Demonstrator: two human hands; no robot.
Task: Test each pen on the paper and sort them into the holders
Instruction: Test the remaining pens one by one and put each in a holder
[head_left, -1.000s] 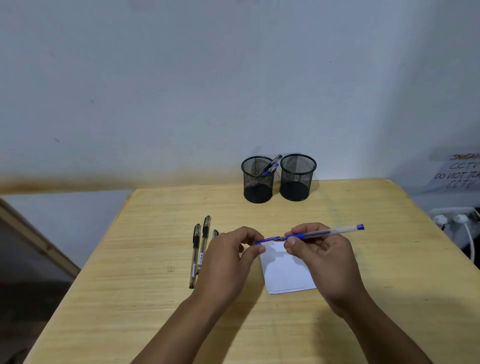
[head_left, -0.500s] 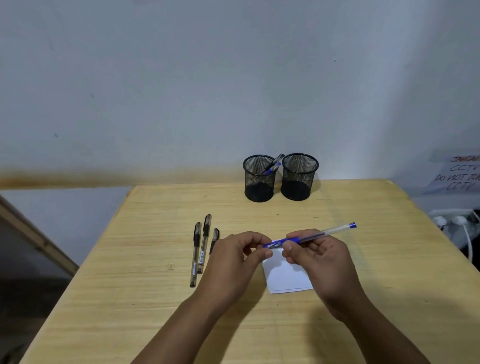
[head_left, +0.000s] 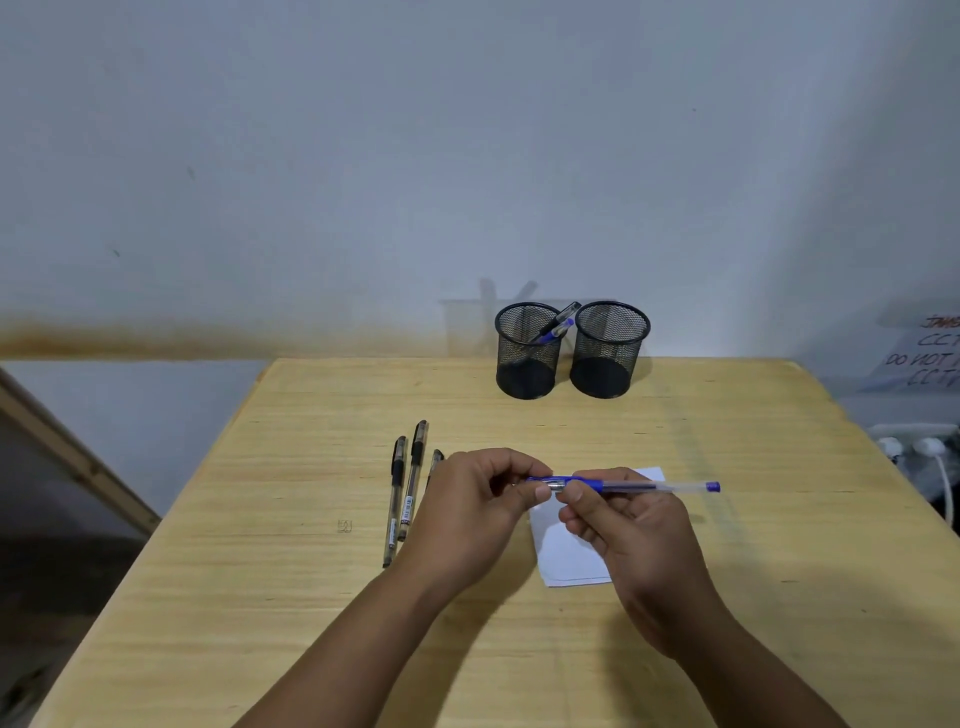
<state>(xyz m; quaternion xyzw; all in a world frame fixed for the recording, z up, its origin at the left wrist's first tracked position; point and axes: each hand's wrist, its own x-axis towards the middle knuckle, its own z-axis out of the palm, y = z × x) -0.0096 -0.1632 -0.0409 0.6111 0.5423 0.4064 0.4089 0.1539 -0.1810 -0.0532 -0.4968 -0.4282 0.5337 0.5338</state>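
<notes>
Head view showed both hands above the white paper (head_left: 563, 551) on the wooden table (head_left: 753, 519). The right hand (head_left: 631, 530) pinched the blue pen (head_left: 639, 487) by its barrel, level; the left hand (head_left: 475, 512) pinched its cap end. Three black pens (head_left: 410, 488) lay left; two mesh holders (head_left: 566, 351) stood behind.

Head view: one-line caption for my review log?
Both hands, left hand and right hand, hold a blue pen over the paper; three black pens wait.

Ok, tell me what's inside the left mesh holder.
Two pens lean inside the left mesh holder, one blue, one dark. Their lower ends blur behind the mesh, so anything else inside can't be confirmed.
</notes>
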